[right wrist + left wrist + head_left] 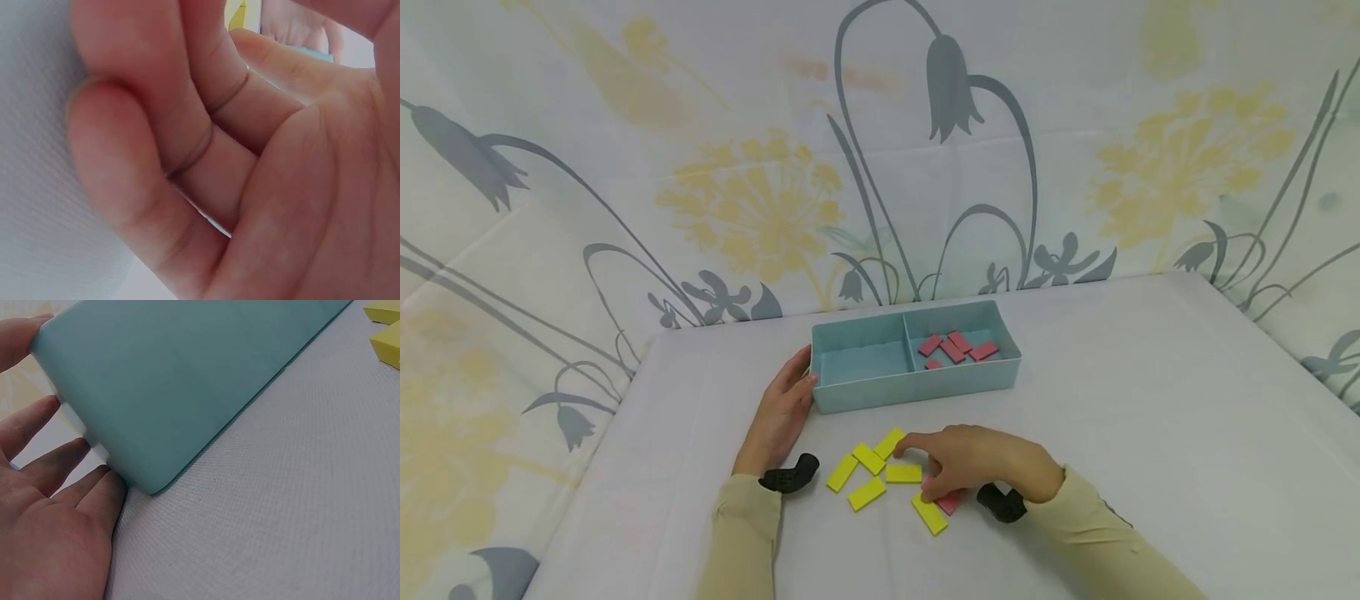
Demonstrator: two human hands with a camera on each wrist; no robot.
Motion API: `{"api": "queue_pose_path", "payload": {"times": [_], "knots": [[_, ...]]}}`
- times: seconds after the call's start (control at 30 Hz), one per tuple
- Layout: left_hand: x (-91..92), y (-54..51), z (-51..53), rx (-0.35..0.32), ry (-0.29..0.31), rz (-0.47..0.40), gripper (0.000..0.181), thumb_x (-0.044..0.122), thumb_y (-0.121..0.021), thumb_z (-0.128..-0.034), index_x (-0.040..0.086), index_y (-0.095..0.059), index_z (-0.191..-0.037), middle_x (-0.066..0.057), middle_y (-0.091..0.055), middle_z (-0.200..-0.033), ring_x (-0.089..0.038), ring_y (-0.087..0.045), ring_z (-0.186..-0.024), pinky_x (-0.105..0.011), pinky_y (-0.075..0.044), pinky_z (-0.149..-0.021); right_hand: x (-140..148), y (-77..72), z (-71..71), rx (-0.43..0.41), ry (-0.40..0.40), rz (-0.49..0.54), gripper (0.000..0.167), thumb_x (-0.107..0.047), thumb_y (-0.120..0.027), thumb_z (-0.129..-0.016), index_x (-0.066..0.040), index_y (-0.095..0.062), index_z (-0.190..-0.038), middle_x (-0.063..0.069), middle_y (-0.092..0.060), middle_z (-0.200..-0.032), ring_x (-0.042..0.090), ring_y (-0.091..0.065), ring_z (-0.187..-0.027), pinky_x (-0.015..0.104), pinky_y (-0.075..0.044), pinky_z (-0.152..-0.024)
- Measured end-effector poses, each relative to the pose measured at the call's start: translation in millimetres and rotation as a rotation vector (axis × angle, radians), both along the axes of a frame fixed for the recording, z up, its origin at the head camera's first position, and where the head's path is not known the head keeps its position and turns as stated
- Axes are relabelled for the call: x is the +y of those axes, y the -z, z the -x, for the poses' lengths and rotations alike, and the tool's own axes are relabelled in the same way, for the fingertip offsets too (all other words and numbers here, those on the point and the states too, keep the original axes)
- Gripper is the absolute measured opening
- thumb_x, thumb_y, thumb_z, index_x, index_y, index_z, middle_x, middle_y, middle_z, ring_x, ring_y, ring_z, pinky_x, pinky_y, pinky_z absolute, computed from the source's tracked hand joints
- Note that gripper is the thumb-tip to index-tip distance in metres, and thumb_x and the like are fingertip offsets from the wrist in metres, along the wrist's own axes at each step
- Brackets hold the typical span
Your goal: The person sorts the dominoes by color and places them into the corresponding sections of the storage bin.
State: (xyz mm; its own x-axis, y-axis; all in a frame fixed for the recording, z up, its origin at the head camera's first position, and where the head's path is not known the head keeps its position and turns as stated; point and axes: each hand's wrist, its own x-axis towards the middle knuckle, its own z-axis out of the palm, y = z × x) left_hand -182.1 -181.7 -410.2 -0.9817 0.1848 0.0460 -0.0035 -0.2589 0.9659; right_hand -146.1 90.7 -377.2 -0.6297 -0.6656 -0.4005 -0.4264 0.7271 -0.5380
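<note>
A light blue two-compartment box (917, 387) stands at the back of the table. My left hand (785, 408) rests at its left end; in the left wrist view the fingers (53, 465) touch the end wall and the thumb meets the upper corner. My right hand (973, 457) is low over the loose tiles, index finger reaching toward a yellow tile (889, 443). Its thumb is at another yellow tile (931, 514), beside a pink tile (950, 502) partly hidden under the hand. The right wrist view shows the other fingers (125, 156) curled, with nothing visible between them.
Several pink tiles (952, 350) lie in the box's right compartment; a divider (908, 342) separates it from the left one. More yellow tiles (867, 493) are scattered in front of the box on the white tablecloth (1112, 400). Patterned fabric (760, 200) hangs behind.
</note>
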Motion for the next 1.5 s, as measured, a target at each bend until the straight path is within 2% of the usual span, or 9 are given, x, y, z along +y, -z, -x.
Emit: {"api": "queue_pose_path", "payload": {"times": [0.23, 0.37, 0.57, 0.67, 0.83, 0.97, 1.1, 1.33, 1.5], "knots": [[-1.9, 8.6, 5.6, -0.019, -0.013, -0.051, 0.052, 0.008, -0.045, -0.0934, 0.012, -0.024, -0.141, -0.003, -0.014, -0.147, -0.016, -0.016, -0.133, -0.031, -0.017, -0.106, 4, -0.3, 4.1, 0.012, 0.010, 0.006, 0.045, -0.025, -0.067, -0.077, -0.030, -0.048, -0.118, -0.006, -0.051, -0.061, 0.009, -0.048, -0.053, 0.024, -0.039, -0.055], [-2.1, 11.6, 6.7, -0.023, -0.021, -0.050, 0.051, 0.008, -0.045, -0.0933, 0.013, -0.025, -0.140, -0.002, -0.015, -0.147, -0.016, -0.016, -0.133, -0.032, -0.018, -0.106, 3, -1.2, 1.5, 0.037, 0.035, -0.017, 0.037, -0.023, -0.064, -0.076, -0.028, -0.049, -0.110, -0.005, -0.050, -0.063, 0.010, -0.048, -0.056, 0.025, -0.038, -0.054], [-2.2, 11.7, 6.7, -0.016, -0.023, -0.045, 0.053, 0.009, -0.046, -0.0931, 0.012, -0.024, -0.141, -0.002, -0.014, -0.147, -0.016, -0.016, -0.133, -0.031, -0.018, -0.106, -3, -0.5, -2.4, 0.132, 0.041, -0.044, 0.021, -0.030, -0.065, -0.076, -0.022, -0.050, -0.089, -0.006, -0.048, -0.064, 0.010, -0.045, -0.056, 0.026, -0.036, -0.052], [-2.3, 11.6, 6.5, -0.018, -0.022, -0.046, 0.053, 0.009, -0.046, -0.0930, 0.012, -0.024, -0.141, -0.002, -0.014, -0.147, -0.016, -0.017, -0.133, -0.031, -0.018, -0.106, -3, -0.8, -2.2, 0.141, 0.033, -0.033, 0.018, -0.028, -0.065, -0.076, -0.021, -0.050, -0.085, -0.006, -0.048, -0.063, 0.010, -0.045, -0.056, 0.025, -0.035, -0.051], [-2.3, 11.8, 6.1, -0.020, -0.015, -0.059, 0.052, 0.008, -0.045, -0.0933, 0.012, -0.024, -0.141, -0.002, -0.014, -0.147, -0.016, -0.016, -0.133, -0.031, -0.017, -0.106, 3, -1.7, 0.9, 0.085, 0.043, -0.007, 0.011, -0.018, -0.060, -0.075, -0.021, -0.051, -0.081, -0.007, -0.052, -0.059, 0.009, -0.046, -0.052, 0.025, -0.036, -0.052], [-2.2, 11.5, 7.1, -0.017, -0.015, -0.058, 0.052, 0.008, -0.046, -0.0932, 0.012, -0.024, -0.141, -0.002, -0.015, -0.147, -0.016, -0.017, -0.133, -0.031, -0.017, -0.106, 7, -2.1, 5.4, 0.126, 0.056, 0.011, 0.011, -0.015, -0.059, -0.075, -0.022, -0.051, -0.075, -0.007, -0.050, -0.052, 0.008, -0.045, -0.051, 0.024, -0.035, -0.052], [-2.4, 11.5, 8.0, -0.015, -0.021, -0.051, 0.053, 0.009, -0.046, -0.0931, 0.012, -0.024, -0.141, -0.002, -0.015, -0.147, -0.016, -0.017, -0.133, -0.032, -0.018, -0.106, 9, -1.9, 9.1, 0.178, 0.047, 0.027, 0.011, -0.016, -0.060, -0.076, -0.022, -0.051, -0.073, -0.009, -0.047, -0.055, 0.008, -0.044, -0.055, 0.024, -0.035, -0.053], [-2.2, 12.0, 7.6, -0.025, -0.033, -0.046, 0.051, 0.008, -0.046, -0.0928, 0.014, -0.027, -0.140, 0.000, -0.017, -0.146, -0.015, -0.018, -0.132, -0.031, -0.018, -0.106, 11, 0.8, 10.4, 0.090, -0.021, 0.085, 0.010, -0.020, -0.061, -0.080, -0.023, -0.053, -0.074, -0.009, -0.052, -0.049, 0.007, -0.045, -0.052, 0.022, -0.036, -0.052], [-2.5, 12.6, 7.9, -0.014, -0.025, -0.049, 0.052, 0.008, -0.046, -0.0929, 0.013, -0.026, -0.140, -0.001, -0.016, -0.147, -0.016, -0.017, -0.133, -0.032, -0.018, -0.106, 14, 1.1, 11.6, 0.061, -0.034, 0.104, 0.010, -0.021, -0.060, -0.082, -0.023, -0.055, -0.074, -0.009, -0.052, -0.052, 0.006, -0.045, -0.051, 0.022, -0.038, -0.052]]}}
